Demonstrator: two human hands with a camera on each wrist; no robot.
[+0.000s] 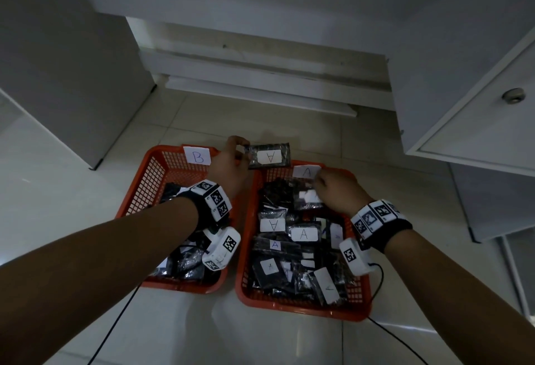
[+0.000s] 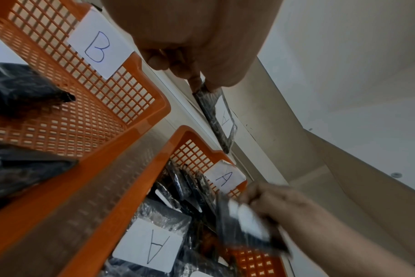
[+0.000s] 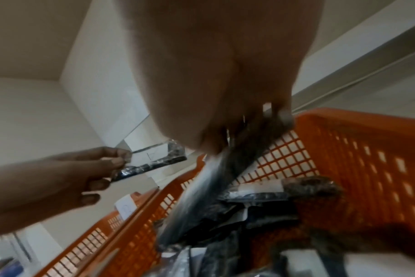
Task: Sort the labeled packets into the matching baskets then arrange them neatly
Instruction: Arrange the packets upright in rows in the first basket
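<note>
Up front, our left hand (image 1: 228, 163) pinches a dark plastic-wrapped packet with a white "A" label (image 1: 269, 155), held in the air past the far rims of both baskets. Our right hand (image 1: 337, 191) grips a second dark wrapped packet (image 1: 308, 197) low inside the orange mesh basket tagged "A" (image 1: 301, 308), crowded with packets. Just beside it sits the orange mesh basket tagged "B" (image 1: 150, 173), its far half bare. Both rest on pale floor tiles (image 1: 275, 121), white cabinets (image 1: 477, 81) around.
</note>
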